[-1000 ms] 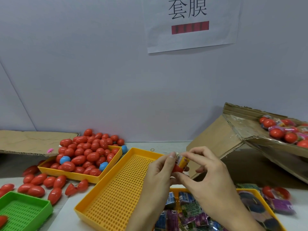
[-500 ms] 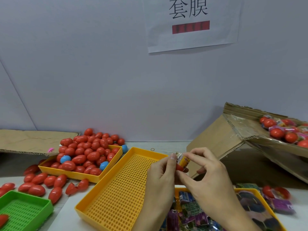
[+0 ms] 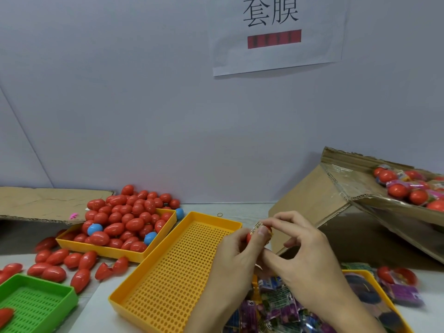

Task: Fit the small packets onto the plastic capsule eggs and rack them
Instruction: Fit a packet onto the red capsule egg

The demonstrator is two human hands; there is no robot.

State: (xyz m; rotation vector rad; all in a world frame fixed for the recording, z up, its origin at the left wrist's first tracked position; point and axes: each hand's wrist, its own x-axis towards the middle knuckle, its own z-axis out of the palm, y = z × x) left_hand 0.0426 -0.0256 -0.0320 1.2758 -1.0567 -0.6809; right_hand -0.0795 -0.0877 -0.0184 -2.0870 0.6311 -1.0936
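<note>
Red egg (image 3: 259, 233) sits pinched between both hands, above the near right corner of the empty yellow perforated tray (image 3: 182, 267); left hand (image 3: 236, 258) grips it from below with thumb over the front, right hand (image 3: 302, 255) pinches a small printed packet (image 3: 256, 226) onto its top with thumb and forefinger. Packet print too small to read. White paper sign (image 3: 278, 32) on the wall high above the hands reads 套膜, with a red bar beneath whose characters are blurred. Some loose packets (image 3: 276, 306) under the wrists show a "6"; other print unreadable. Their yellow tray (image 3: 374, 280) is mostly hidden by the forearms and cut by the bottom edge. Far left of the hands: yellow tray heaped with red eggs (image 3: 127, 222) and a few blue ones, more loose eggs on the table (image 3: 240, 207), green tray (image 3: 36, 306) cut off at the corner. Right of the hands: tilted cardboard box (image 3: 336, 203) holding wrapped eggs (image 3: 408, 188), cut by the frame edge. Versus half a second ago: hands sit slightly lower, left thumb now covers more of the egg, packet shows less yellow.
</note>
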